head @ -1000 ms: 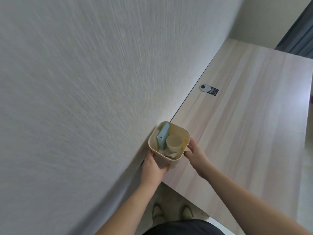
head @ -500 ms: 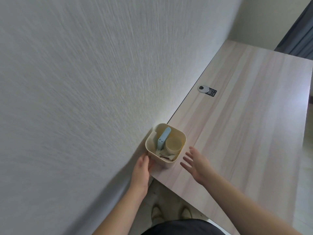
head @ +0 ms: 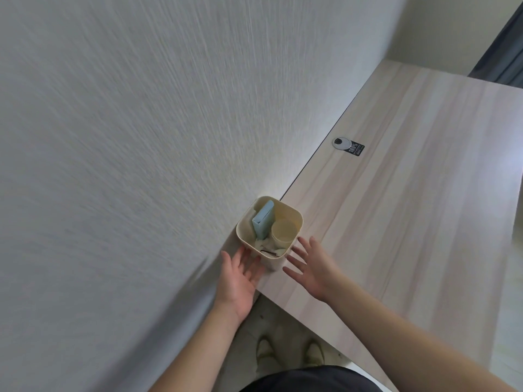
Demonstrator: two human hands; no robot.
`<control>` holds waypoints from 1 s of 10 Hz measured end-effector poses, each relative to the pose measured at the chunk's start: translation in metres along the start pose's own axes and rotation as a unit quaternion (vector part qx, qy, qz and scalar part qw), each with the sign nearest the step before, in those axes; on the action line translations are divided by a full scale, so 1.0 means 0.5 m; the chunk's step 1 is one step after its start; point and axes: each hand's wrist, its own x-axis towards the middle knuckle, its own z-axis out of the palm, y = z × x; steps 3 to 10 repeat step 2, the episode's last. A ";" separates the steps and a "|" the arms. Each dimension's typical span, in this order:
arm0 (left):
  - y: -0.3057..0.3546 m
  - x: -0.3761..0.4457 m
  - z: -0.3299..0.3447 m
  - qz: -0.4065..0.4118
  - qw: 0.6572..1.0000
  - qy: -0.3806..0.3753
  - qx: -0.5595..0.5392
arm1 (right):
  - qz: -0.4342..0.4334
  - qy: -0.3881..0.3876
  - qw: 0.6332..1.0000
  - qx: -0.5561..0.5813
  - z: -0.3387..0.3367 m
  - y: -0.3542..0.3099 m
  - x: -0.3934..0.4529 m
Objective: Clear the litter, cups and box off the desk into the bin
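A small cream bin [head: 294,219] stands on the near left corner of the wooden desk [head: 410,207], close to the wall. Inside it a light blue box [head: 263,223] leans upright, a cream cup [head: 283,232] stands beside it, and crumpled white litter [head: 266,248] lies at the bottom. My left hand [head: 239,275] is open, palm up, its fingertips at the bin's near left side. My right hand [head: 311,267] is open with fingers spread, just off the bin's near right side. Neither hand holds anything.
A textured grey wall [head: 141,165] runs along the desk's left edge. A round cable grommet [head: 341,142] with a black sticker [head: 356,148] sits farther along the desk. My shoes [head: 291,353] show on the floor below the desk's near edge.
Both hands held the bin a second ago. They have let go and drawn back with fingers spread, and the bin now stands on the desk corner.
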 end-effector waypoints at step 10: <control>-0.011 0.010 -0.012 0.004 0.986 0.116 0.116 | 0.014 -0.006 0.997 -0.073 -0.013 -0.013 -0.025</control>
